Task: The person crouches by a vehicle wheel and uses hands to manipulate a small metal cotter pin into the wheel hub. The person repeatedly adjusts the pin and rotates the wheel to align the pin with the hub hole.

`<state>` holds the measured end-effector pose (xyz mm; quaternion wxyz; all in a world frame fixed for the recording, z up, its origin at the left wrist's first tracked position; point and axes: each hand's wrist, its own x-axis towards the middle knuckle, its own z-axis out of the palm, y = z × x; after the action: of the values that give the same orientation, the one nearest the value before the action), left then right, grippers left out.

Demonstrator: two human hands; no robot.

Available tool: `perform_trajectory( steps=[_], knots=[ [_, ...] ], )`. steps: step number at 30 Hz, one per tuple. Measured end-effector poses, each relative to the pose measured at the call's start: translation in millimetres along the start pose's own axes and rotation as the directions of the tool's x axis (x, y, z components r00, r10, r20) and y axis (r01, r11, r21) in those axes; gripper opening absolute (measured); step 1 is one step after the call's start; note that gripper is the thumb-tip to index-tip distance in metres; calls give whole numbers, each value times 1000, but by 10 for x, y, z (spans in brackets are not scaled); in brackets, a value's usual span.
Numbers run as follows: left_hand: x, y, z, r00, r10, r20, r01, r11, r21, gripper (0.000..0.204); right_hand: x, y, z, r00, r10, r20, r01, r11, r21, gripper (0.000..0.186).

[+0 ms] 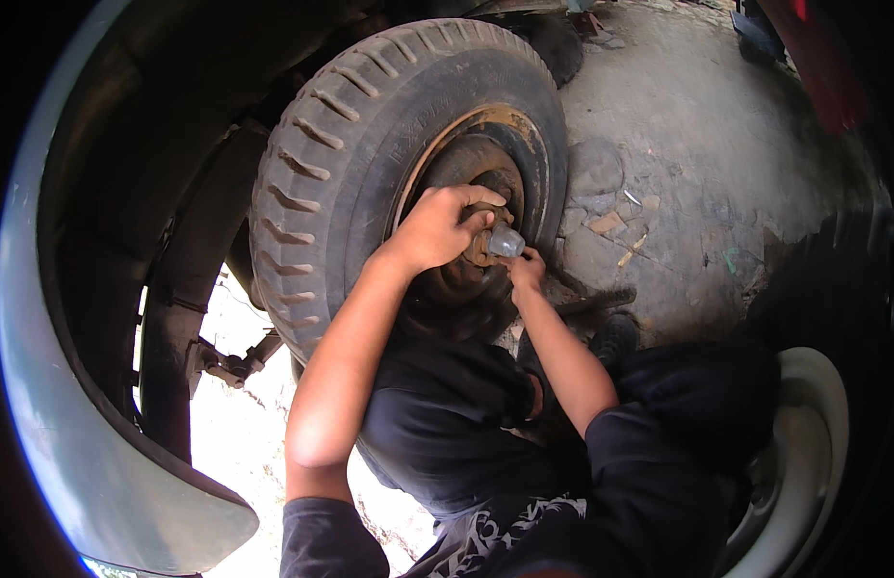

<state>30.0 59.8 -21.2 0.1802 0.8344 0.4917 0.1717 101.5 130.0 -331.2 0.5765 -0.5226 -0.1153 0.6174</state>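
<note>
A large black tyre [312, 193] on a rusty steel rim [505, 120] stands in front of me. My left hand [437, 226] is at the rusty wheel hub [480, 252], its fingers curled over the upper part, index finger reaching right. A silvery cylindrical cap [505, 241] sticks out at the hub's centre, just right of my left thumb. My right hand [526, 272] is just below that cap, thumb and fingers closed at the hub's lower right; what they hold is too small to make out.
A pale curved fender [33, 318] arches on the left, with suspension parts [230, 366] inside. The cracked floor [678, 125] has scattered debris. A dark bar [596, 299] lies right of the tyre. A pale wheel rim [803, 405] is at lower right, beside my bent legs.
</note>
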Motion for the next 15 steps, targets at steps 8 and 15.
perform_trajectory(
  steps=[8,15],
  knots=[
    [-18,-1,-3,998,27,-54,-27,1000,6,30,-34,-82,21,922,-254,-292,355,856,377,12],
    [22,-80,16,979,131,-158,-119,990,80,34,-357,-926,33,574,-801,-172,818,548,177,14]
  ],
)
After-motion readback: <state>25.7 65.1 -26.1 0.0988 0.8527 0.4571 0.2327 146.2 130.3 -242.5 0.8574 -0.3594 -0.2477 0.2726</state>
